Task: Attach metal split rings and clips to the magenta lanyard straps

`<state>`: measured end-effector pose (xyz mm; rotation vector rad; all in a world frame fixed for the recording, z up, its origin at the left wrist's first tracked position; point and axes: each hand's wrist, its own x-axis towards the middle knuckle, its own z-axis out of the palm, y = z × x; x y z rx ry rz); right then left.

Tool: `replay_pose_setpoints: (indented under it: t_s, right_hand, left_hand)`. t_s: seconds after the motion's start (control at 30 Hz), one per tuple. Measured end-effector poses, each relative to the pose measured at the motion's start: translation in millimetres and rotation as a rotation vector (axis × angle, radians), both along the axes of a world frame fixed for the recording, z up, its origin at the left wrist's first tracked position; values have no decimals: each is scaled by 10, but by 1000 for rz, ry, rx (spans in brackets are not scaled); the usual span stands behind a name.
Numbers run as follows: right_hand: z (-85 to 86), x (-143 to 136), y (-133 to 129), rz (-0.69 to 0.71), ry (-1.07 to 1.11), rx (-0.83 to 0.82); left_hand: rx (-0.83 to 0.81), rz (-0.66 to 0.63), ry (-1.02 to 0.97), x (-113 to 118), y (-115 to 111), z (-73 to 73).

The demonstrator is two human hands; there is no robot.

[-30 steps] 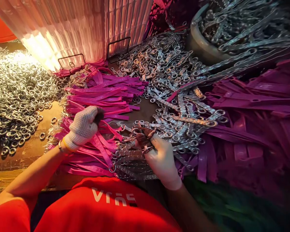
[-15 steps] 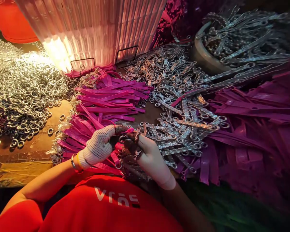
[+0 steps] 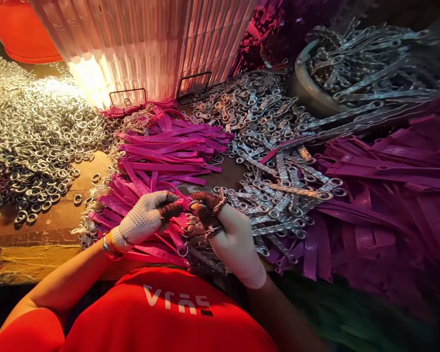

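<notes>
My left hand (image 3: 144, 221), in a white dotted glove with dark fingertips, pinches the end of a magenta plastic strap (image 3: 185, 201). My right hand (image 3: 231, 235), also gloved, grips a short metal chain link piece (image 3: 196, 230) right against that strap end. Both hands meet above the near edge of a heap of magenta straps (image 3: 161, 151) with rings at their ends. A pile of chain pieces (image 3: 275, 181) lies just right of my hands.
A big mound of loose metal rings (image 3: 33, 142) covers the left of the brown table (image 3: 40, 234). A ribbed translucent panel (image 3: 146, 44) stands behind. A bowl (image 3: 308, 88) of chains sits far right, above more purple straps (image 3: 388, 195).
My left hand left the strap heap carrying a strap end and moved right to meet my right hand. My right hand lifted a chain piece toward it. The view shifted slightly.
</notes>
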<state>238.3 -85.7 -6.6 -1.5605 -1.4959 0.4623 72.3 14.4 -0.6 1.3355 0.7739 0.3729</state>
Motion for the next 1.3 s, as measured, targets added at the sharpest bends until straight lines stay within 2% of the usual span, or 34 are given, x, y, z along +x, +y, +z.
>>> replay_pose_setpoints:
  t_s: [0.07,0.2,0.37,0.47,0.57,0.63,0.7,0.8,0.9,1.03,1.1,1.2,1.3]
  right_hand:
    - [3,42,-12,24,-132,-9]
    - [-55,28,7,101,-438,-82]
    - [-47,-132,64,37,-764,-174]
    - [17,-178,76,84,-885,-223]
    - [4,-162,72,118,-900,-225]
    - [-62,-141,63,95,-875,-214]
    - [-139,-129,50,48,-846,-198]
    - [-179,-126,34,-7,-802,-199]
    - [-81,-104,50,64,-752,-310]
    - [105,-33,134,196,-708,-584]
    - [150,-18,184,248,-686,-664]
    - [136,-58,229,241,-710,-741]
    - [58,-138,216,197,-805,-739]
  left_hand:
    - [-109,41,-23,-8,19,5]
    - [-103,15,3,-39,51,13]
    - [37,-115,132,-106,83,29]
    - [252,-177,150,-144,91,-8]
    - [480,-187,182,-157,80,-113]
    - [610,-222,241,-152,72,-200]
    - [673,-277,265,-141,71,-271]
    - [542,-305,170,-128,73,-314]
    - [394,-228,121,-128,53,-317]
    - [411,-170,166,-143,-9,-368]
    - [375,-172,143,-151,-32,-404]
    - [360,-167,140,-169,-41,-436]
    - [449,-174,197,-198,-23,-443]
